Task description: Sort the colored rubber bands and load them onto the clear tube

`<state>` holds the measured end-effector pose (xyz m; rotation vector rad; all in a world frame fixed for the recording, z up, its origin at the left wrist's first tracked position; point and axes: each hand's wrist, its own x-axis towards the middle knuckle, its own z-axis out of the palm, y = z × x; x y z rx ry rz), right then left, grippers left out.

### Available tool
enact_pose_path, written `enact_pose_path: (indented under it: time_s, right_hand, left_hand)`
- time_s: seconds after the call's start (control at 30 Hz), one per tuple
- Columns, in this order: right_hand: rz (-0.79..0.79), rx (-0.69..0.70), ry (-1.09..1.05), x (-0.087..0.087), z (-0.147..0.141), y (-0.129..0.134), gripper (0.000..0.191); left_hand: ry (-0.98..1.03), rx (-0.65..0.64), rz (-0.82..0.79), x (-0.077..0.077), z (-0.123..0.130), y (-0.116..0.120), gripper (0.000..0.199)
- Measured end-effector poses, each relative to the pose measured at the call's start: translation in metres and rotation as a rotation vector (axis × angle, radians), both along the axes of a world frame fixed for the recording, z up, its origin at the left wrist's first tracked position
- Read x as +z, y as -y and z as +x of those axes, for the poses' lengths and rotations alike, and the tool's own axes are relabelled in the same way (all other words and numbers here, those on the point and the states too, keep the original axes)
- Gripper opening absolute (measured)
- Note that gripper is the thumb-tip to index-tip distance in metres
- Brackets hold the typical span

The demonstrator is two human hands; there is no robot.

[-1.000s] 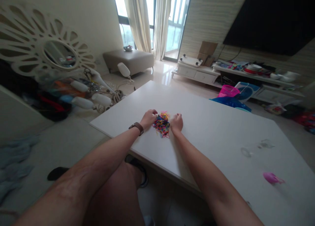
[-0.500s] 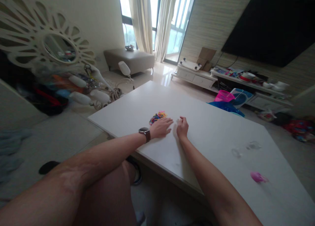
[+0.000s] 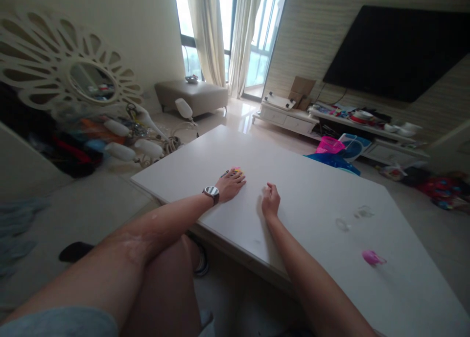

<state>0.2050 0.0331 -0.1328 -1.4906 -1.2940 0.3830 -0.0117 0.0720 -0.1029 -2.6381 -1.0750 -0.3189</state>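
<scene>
My left hand (image 3: 231,185), with a watch (image 3: 211,192) on its wrist, lies palm down with fingers stretched over a small pile of colourful, thin, stringy bands (image 3: 238,170). Most of that pile is hidden beneath the hand; yellow, pink and dark bits show past the fingers. To its right, my right hand (image 3: 270,200) rests on the white table (image 3: 312,190) with its fingers curled in. Something small and pale may be at its fingertips, too unclear to name.
On the table's right side lie a clear ring (image 3: 342,224), a small clear object (image 3: 364,212) and a small pink item (image 3: 372,257). Beyond the far edge stand a pink basket (image 3: 329,145) and a low white cabinet (image 3: 290,119). A lamp with white shades (image 3: 121,152) is at left.
My left hand has shifted left onto the colourful bands and now covers most of them. The right hand stays curled in nearly the same place. The view has tilted slightly.
</scene>
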Motion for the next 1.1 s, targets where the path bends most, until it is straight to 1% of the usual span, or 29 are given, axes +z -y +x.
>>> enact_pose_path:
  time_s: [0.1, 0.2, 0.27, 0.37, 0.43, 0.5, 0.57, 0.63, 0.8, 0.93, 1.03, 1.1]
  right_hand:
    - [0.002, 0.017, 0.006, 0.0, -0.001, -0.001, 0.042]
    - [0.0, 0.036, 0.015, 0.0, -0.002, -0.001, 0.042]
    - [0.0, 0.044, 0.021, 0.0, -0.003, -0.001, 0.042]
    - [0.004, 0.049, 0.029, 0.0, -0.003, -0.001, 0.041]
    - [0.005, 0.054, 0.033, -0.001, -0.003, -0.001, 0.041]
    - [0.003, 0.067, 0.04, -0.001, -0.004, -0.002, 0.041]
    - [0.001, 0.079, 0.048, -0.001, -0.005, -0.002, 0.04]
    - [0.003, 0.087, 0.049, -0.001, -0.006, -0.002, 0.039]
    - [0.008, 0.086, 0.028, 0.0, -0.007, -0.002, 0.038]
    - [0.015, 0.089, 0.006, 0.0, -0.007, -0.002, 0.037]
    - [0.014, 0.092, -0.006, 0.001, -0.007, -0.001, 0.037]
    - [0.012, 0.095, -0.009, 0.002, -0.008, -0.001, 0.036]
  left_hand:
    - [0.028, 0.022, 0.01, 0.008, 0.003, 0.0, 0.038]
    - [0.03, 0.055, -0.014, 0.01, 0.018, -0.003, 0.04]
    - [0.013, 0.063, -0.047, 0.006, 0.032, -0.008, 0.043]
    - [-0.011, 0.072, -0.105, -0.004, 0.052, -0.017, 0.047]
    - [-0.006, 0.129, -0.116, -0.008, 0.058, -0.027, 0.049]
    - [0.003, 0.233, -0.126, -0.009, 0.057, -0.038, 0.052]
    - [-0.001, 0.331, -0.152, -0.005, 0.053, -0.05, 0.055]
    - [-0.014, 0.377, -0.19, 0.003, 0.047, -0.058, 0.052]
    - [-0.041, 0.389, -0.242, 0.021, 0.034, -0.066, 0.031]
    - [-0.025, 0.393, -0.236, 0.032, 0.022, -0.067, 0.03]
    - [-0.011, 0.342, -0.236, 0.032, 0.021, -0.063, 0.031]
    - [-0.019, 0.271, -0.232, 0.025, 0.028, -0.057, 0.03]
